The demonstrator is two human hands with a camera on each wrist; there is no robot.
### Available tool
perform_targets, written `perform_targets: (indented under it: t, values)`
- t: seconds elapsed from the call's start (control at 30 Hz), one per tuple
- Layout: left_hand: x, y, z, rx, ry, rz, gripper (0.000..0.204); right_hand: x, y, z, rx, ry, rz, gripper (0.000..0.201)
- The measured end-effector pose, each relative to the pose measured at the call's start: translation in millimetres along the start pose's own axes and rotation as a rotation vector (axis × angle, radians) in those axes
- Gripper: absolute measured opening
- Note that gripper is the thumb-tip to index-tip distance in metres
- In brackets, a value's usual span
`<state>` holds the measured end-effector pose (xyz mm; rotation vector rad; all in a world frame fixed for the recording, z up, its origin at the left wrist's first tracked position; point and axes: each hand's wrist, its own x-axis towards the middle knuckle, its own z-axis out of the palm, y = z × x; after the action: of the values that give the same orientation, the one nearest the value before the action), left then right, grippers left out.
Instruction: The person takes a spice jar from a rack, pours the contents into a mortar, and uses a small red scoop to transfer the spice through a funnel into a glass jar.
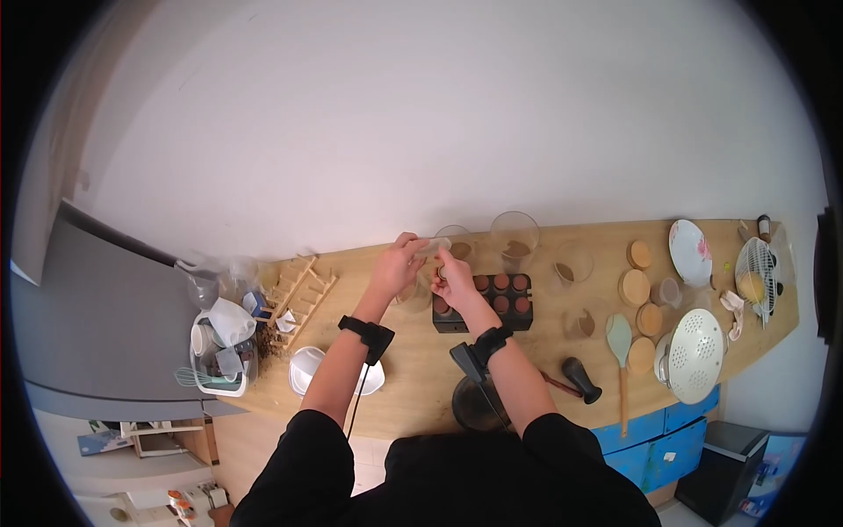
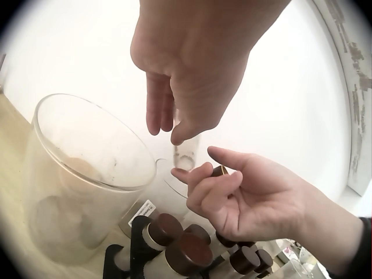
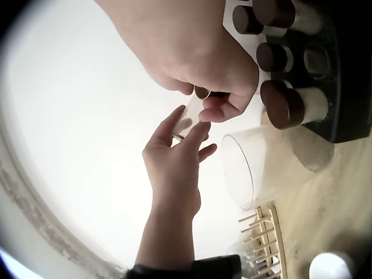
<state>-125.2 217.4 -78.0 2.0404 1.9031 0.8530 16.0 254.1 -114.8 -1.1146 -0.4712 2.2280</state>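
- A hand could pass between white bowl (image 1: pixel 306 369) and pan (image 1: pixel 470 408)
- Rack (image 1: pixel 451 326) blocks the table's (image 1: pixel 413 404) middle
- Glasses (image 1: pixel 515 239) stand behind and on both sides

Bottles (image 1: pixel 520 305) in holder (image 1: pixel 483 326), peg rack (image 1: pixel 301 294) left, colander (image 1: pixel 696 356) right; jars (image 1: pixel 515 235) behind

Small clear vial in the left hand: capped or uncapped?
Uncapped: the brown cap sits in the right hand's fingers, apart from the vial.

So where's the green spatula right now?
In the head view, the spatula lies on the right side of the table, just left of the wooden lids, handle toward the person.
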Motion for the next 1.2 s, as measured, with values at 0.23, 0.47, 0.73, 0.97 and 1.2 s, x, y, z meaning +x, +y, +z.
perform_targets:
  t: [0.23,0.47,0.73,0.97,1.2]
  values:
    - [6.6,8.7,-8.2,0.034,-0.097,0.182,0.038,30.0,9.0,3.4,0.417,0.017,0.19,0.031]
    - [20.0,29.3,-17.4,-0.16,-0.274,-0.368,0.039,33.9,15.8,-2.2,0.594,-0.097,0.197,0.032]
    - [23.7,16.9,-2.5,0.007,-0.214,0.116,0.031,2.5,10.6,-17.3,0.489,-0.116,0.269,0.032]
    - [16.3,41.1,-13.9,0.077,-0.243,0.227,0.037,23.3,10.2,-5.5,0.581,-0.087,0.287,0.031]
    - [10.1,47.6,-12.4,0.038,0.361,0.134,0.04,27.4,21.2,-12.0,0.568,-0.186,0.224,0.03]
